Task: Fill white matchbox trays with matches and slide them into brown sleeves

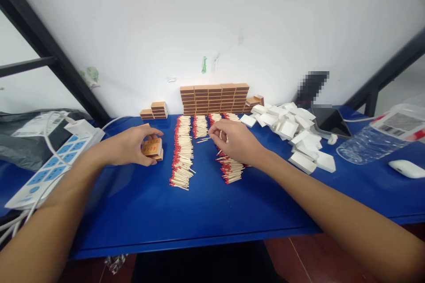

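My left hand [134, 145] curls around a small stack of orange-and-brown matchboxes [152, 147], thumb on the near side and fingers on the far side. More of a box shows behind its fingers. My right hand [234, 139] is closed in a pinch above the matches at the middle of the desk. A loose match [203, 140] reaches to its fingertips, red head to the left. Red-headed matches lie in rows: a long left row [182, 150], a short row [200, 126], and a right row [231, 170] partly hidden under my right hand.
Matchboxes stand in a stacked wall [214, 99] against the white wall, with a smaller stack [158, 109] to its left. White box trays [288, 124] are heaped at right, near a phone [332, 121], plastic bottle [368, 141] and white case [407, 168]. A power strip [55, 166] lies left.
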The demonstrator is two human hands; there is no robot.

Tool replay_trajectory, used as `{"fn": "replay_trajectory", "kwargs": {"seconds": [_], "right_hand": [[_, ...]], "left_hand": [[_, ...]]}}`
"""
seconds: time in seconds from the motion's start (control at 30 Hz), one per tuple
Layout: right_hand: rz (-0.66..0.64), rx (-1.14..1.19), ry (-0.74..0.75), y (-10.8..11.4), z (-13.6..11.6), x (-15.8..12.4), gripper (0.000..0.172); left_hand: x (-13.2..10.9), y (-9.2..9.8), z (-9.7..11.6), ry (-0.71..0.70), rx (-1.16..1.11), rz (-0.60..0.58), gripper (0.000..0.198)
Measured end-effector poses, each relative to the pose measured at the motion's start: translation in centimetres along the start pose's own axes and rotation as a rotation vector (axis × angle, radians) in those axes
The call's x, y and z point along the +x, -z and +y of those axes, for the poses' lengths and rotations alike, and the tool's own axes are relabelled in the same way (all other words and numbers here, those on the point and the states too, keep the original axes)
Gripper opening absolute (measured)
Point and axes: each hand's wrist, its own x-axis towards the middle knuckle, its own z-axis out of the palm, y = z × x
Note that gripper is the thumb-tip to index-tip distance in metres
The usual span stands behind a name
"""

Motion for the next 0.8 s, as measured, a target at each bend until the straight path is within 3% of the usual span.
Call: {"fn": "replay_trajectory", "kwargs": {"seconds": [0.13, 0.3, 0.4, 0.57, 0.8], "right_hand": [[-0.004, -0.017, -0.014, 0.1, 0.1, 0.1, 0.011], [-0.003, -0.021, -0.012, 0.1, 0.1, 0.0, 0.011], [0.0, -0.022, -0.014, 0.2, 0.1, 0.0, 0.011], [-0.01, -0.03, -0.018, 0.3, -0.1, 0.0, 0.011], [-0.008, -0.022, -0.008, 0.3, 0.0, 0.1, 0.012]], "left_hand": [[0.0, 0.3, 0.3, 0.027, -0.04, -0.009, 0.083], [-0.2, 1.1, 0.0, -0.031, 0.009, 0.027, 0.047], [0.0, 1.2, -0.6, -0.041, 0.037, 0.029, 0.04], [0.6, 0.9, -0.8, -0.008, 0.072, 0.14, 0.045], [1.0, 0.7, -1.1, 0.034, 0.089, 0.092, 0.053]]}}
